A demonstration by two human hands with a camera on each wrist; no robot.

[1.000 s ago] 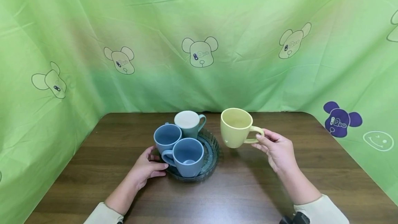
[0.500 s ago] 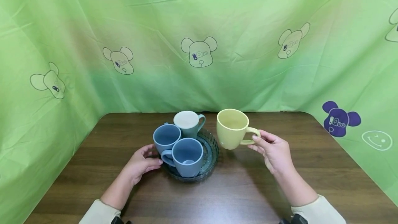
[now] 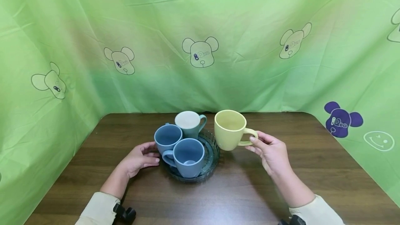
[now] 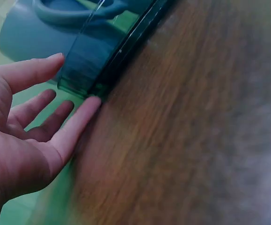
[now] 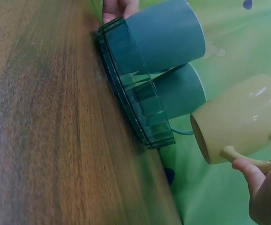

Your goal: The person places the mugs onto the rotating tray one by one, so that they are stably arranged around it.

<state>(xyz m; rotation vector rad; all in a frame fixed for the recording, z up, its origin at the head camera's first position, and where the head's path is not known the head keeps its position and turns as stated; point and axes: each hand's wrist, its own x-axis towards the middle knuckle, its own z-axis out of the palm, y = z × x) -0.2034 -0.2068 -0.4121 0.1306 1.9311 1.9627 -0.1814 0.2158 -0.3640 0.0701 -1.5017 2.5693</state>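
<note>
My right hand (image 3: 272, 153) pinches the handle of a yellow mug (image 3: 229, 136), held upright in the air at the right side of a round dark-green clear tray (image 3: 214, 155). In the right wrist view the yellow mug (image 5: 240, 122) hangs off the table, beyond the tray's ribbed wall (image 5: 149, 112). Three mugs stand in the tray: a blue one (image 3: 189, 166) in front, another blue one (image 3: 165, 148) at left, and a teal one (image 3: 191, 133) with a white inside behind. At the tray's left, my left hand (image 3: 137, 160) has its fingers spread, fingertips right at the tray's edge.
The brown wooden table (image 3: 243, 197) carries the tray near its middle. A green curtain (image 3: 156, 89) with printed bear heads hangs behind the table and at both sides. Small black devices (image 3: 125, 214) sit on the wrists, at the sleeve cuffs.
My right hand has carried the yellow mug left, so it now overlaps the tray's right edge. My left hand has drawn back slightly to the left from the tray, its thumb no longer over the rim.
</note>
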